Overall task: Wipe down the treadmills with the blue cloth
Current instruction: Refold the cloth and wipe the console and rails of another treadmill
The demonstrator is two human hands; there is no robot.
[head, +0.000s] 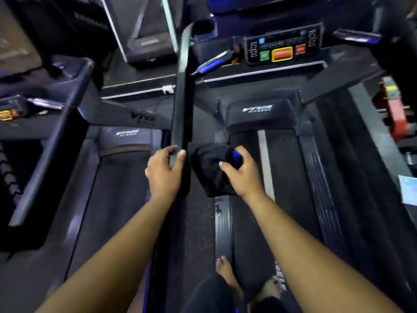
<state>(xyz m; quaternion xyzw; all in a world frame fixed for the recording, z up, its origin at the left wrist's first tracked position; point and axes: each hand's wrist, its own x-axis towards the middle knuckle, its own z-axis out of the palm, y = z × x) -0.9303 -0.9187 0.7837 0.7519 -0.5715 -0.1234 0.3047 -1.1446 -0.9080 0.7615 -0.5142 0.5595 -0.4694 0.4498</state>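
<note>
I stand on the belt of a black treadmill (282,168), and a second treadmill (117,177) runs beside it on the left. A long black handrail (184,91) runs away from me between them. My left hand (164,172) is wrapped around the near end of that handrail. My right hand (242,172) grips the cloth (207,168), which looks dark with a bright blue patch near my fingers. The cloth hangs just right of the handrail's near end.
The console (283,45) with green, orange and red buttons sits ahead at the top. A second console (13,109) is at the left edge. My bare feet (228,276) are on the belt below. Red equipment (397,114) stands at the right.
</note>
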